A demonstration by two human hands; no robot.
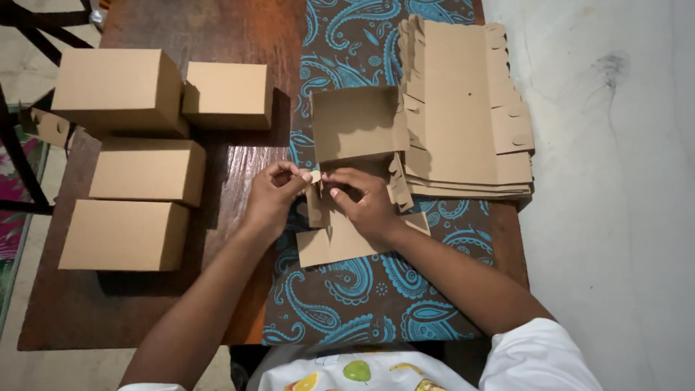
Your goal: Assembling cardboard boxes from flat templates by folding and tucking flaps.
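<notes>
Half-folded cardboard box blank [340, 217] at the middle of the surface [145, 304], on the blue paisley cloth [362, 289]; long axis running near to far, one panel standing upright at the far end, a flat panel pointing toward the near edge. Small side tab pinched between the two hands. Left hand [271, 195] clenched on the tab from the left, fingertips meeting at the top. Right hand [365, 203] grasping the same tab from the right, palm lying over the flat panel.

Just right of the blank, touching its upright panel: stack of flat unfolded blanks [463, 108], plain brown, notched edges and rounded tabs, long axis near to far. Left, on bare dark wood, well apart from the hands: four finished boxes, plain brown, closed, unlabelled. Far-left box [119, 87] largest; smaller box [228, 94] beside it on the right; mid-left box [148, 170]; near-left box [123, 235].
</notes>
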